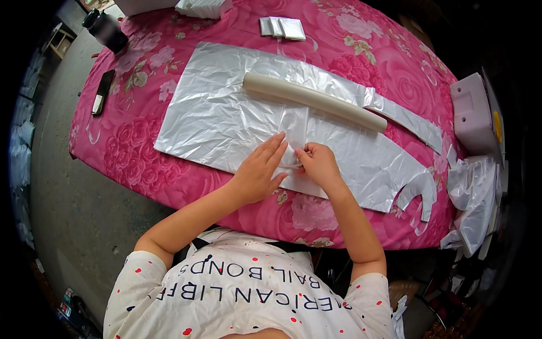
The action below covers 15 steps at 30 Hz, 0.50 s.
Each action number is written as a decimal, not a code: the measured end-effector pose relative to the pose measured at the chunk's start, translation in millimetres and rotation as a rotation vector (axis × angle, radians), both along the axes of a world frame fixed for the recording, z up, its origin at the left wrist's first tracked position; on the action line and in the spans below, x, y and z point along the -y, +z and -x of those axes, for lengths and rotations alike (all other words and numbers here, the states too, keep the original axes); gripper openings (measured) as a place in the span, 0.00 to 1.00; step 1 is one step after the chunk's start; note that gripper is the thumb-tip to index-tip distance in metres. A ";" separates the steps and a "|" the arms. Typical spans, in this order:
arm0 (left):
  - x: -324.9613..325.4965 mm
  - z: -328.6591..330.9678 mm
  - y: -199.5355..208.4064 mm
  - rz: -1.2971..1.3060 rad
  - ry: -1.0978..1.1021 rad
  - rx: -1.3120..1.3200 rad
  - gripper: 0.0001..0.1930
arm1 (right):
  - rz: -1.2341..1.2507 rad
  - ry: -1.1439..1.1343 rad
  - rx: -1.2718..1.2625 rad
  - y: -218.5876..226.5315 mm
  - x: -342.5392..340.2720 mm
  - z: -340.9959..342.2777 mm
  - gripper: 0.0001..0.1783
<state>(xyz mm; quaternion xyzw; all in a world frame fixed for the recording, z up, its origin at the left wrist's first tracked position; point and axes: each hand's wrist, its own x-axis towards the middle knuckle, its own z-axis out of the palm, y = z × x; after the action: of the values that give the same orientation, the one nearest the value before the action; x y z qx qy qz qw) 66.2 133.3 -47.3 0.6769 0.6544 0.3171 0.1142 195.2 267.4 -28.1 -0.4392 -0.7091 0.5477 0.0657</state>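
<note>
A stack of thin, shiny white plastic aprons [209, 107] lies spread on the table, with curved cutouts and a neck loop at its right end. A long beige tube [316, 101] rests across the stack. On top, in front of the tube, is a small folded plastic apron [294, 125]. My left hand [261, 169] lies with fingers stretched out over the left edge of this folded piece. My right hand [320, 165] pinches its near right edge between thumb and fingers. The exact layers under my fingertips are hidden.
Several small folded white packets [282, 28] sit at the far side of the pink floral tablecloth [138, 135]. A phone [103, 92] and a dark bottle [105, 31] stand near the left edge. At right are a pale box [471, 107] and crumpled clear plastic bags [474, 192].
</note>
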 end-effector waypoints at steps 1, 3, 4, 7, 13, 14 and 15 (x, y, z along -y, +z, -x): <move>1.7 -6.9 -0.3 0.075 -0.004 -0.068 0.38 | 0.016 0.009 0.009 -2.1 -2.8 0.1 0.13; 6.1 -20.5 -1.1 0.224 -0.013 -0.204 0.41 | 0.044 -0.002 0.023 -0.4 -2.8 0.9 0.13; 8.0 -23.3 -5.9 0.267 0.004 -0.262 0.44 | 0.057 -0.022 0.028 4.1 0.2 2.3 0.12; 8.8 -23.2 -7.8 0.248 0.015 -0.251 0.44 | -0.162 0.027 0.071 12.1 9.3 -1.7 0.11; 2.6 -9.8 -2.8 0.137 -0.037 -0.138 0.39 | -1.085 0.330 -0.069 -7.3 7.6 -19.1 0.26; -0.1 -4.5 -1.6 0.103 -0.048 -0.129 0.37 | -1.219 0.470 -0.112 -8.3 0.5 -19.7 0.28; -3.2 1.9 -0.4 0.070 -0.059 -0.119 0.36 | -1.178 0.550 -0.115 -7.1 -4.9 -18.3 0.27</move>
<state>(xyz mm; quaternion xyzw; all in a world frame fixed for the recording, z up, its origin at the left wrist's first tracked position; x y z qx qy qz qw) 64.3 136.5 -47.7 0.7090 0.6507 0.2495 0.1079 213.5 272.2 -35.2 -0.1022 -0.9724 0.0866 0.1908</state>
